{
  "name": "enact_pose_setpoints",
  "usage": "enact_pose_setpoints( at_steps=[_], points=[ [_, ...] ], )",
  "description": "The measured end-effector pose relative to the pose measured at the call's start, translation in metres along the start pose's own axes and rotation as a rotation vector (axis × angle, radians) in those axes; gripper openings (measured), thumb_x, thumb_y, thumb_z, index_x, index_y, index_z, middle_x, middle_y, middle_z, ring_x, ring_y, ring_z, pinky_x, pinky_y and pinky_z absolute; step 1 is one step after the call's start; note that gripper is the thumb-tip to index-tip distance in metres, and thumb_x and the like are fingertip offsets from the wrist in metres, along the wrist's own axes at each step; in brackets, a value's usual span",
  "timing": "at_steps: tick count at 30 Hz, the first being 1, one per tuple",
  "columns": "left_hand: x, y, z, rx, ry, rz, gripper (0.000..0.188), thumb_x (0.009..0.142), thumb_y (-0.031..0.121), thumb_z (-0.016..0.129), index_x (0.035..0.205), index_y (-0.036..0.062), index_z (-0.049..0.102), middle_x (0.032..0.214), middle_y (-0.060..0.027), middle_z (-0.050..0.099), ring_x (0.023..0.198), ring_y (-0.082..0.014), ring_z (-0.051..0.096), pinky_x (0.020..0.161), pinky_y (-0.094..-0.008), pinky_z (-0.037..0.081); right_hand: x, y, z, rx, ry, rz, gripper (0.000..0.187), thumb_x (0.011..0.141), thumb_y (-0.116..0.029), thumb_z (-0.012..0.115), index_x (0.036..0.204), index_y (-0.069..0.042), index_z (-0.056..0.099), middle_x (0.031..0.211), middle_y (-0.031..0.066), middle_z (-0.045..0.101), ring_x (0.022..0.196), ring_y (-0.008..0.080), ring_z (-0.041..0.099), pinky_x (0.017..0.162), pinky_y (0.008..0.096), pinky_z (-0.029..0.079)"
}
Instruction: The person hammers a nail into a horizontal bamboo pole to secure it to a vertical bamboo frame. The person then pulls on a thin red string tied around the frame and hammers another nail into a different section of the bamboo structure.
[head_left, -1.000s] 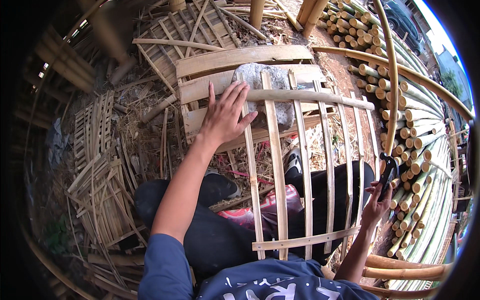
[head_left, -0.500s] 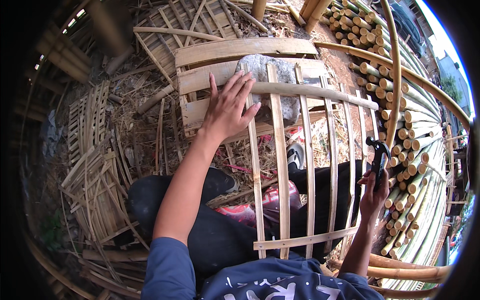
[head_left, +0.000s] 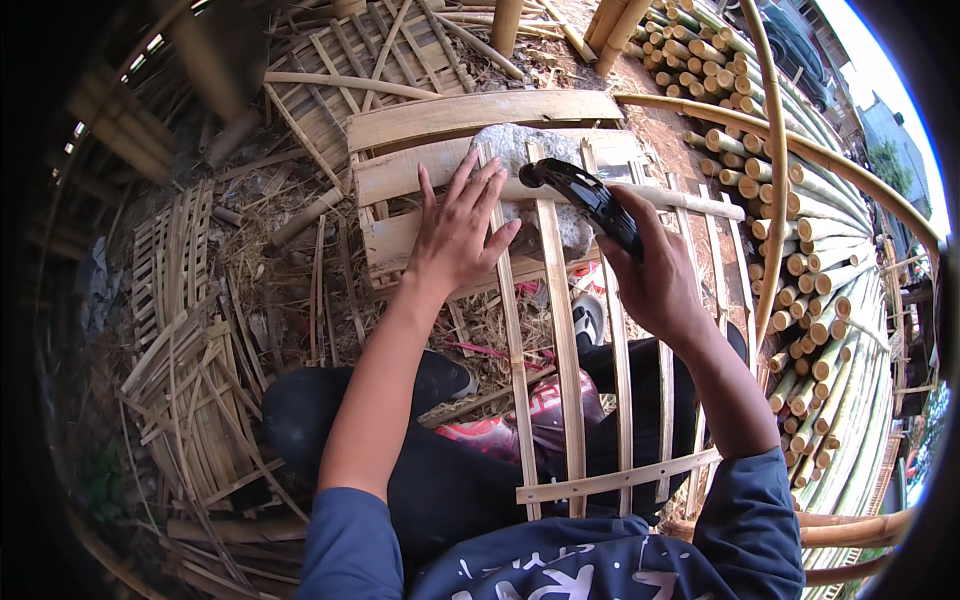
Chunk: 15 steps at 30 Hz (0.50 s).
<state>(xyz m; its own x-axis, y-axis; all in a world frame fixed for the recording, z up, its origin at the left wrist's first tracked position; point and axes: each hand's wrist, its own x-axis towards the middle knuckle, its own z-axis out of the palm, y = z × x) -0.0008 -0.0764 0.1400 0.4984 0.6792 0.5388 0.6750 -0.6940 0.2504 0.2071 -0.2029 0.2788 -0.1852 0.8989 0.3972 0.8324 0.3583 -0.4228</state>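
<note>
A lattice of light bamboo strips reaches from my lap to a grey stone. Its far crosspiece is a rounded rod; a flat strip crosses the near end. My left hand lies with fingers spread at the rod's left end, by the leftmost strip; whether the thumb presses on that strip, I cannot tell. In my right hand is a black hammer, its head above the rod near the second strip. Part of the stone is hidden beneath the lattice and hammer.
The stone sits on a low slatted wooden platform. Cut bamboo poles are stacked at the right, with a curved pole before them. Loose slats and woven panels lie left. My knees are under the lattice.
My right hand has swung the hammer from the lattice's right side inward and up, over the rod near my left hand. The left hand has stayed at the rod's left end.
</note>
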Motion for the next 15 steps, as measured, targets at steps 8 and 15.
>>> enact_pose_setpoints(
  at_steps=[8, 15],
  points=[
    [-0.008, -0.024, 0.008, -0.06, 0.075, 0.0, 0.076, 0.093, 0.062, 0.048, 0.133, -0.0021, 0.054, 0.138, -0.0185, 0.055, 0.151, -0.0344, 0.022, 0.111, -0.0778, 0.0, 0.034, 0.042, 0.089, -0.07, -0.006, -0.1, 0.049, 0.094, -0.013, 0.064, 0.138, -0.002, 0.046, 0.098, 0.027, 0.068, 0.077, 0.0438, 0.068, 0.062, 0.0499, 0.054],
    [-0.006, -0.038, 0.017, -0.042, -0.005, -0.003, 0.074, 0.09, 0.057, 0.055, 0.134, -0.0025, 0.054, 0.138, -0.0191, 0.054, 0.15, -0.0341, 0.025, 0.111, -0.0789, 0.004, 0.041, 0.048, 0.101, -0.016, -0.036, -0.125, 0.047, 0.094, -0.012, 0.064, 0.137, -0.003, 0.047, 0.094, 0.0256, 0.069, 0.077, 0.0445, 0.068, 0.062, 0.0498, 0.054]
  ],
)
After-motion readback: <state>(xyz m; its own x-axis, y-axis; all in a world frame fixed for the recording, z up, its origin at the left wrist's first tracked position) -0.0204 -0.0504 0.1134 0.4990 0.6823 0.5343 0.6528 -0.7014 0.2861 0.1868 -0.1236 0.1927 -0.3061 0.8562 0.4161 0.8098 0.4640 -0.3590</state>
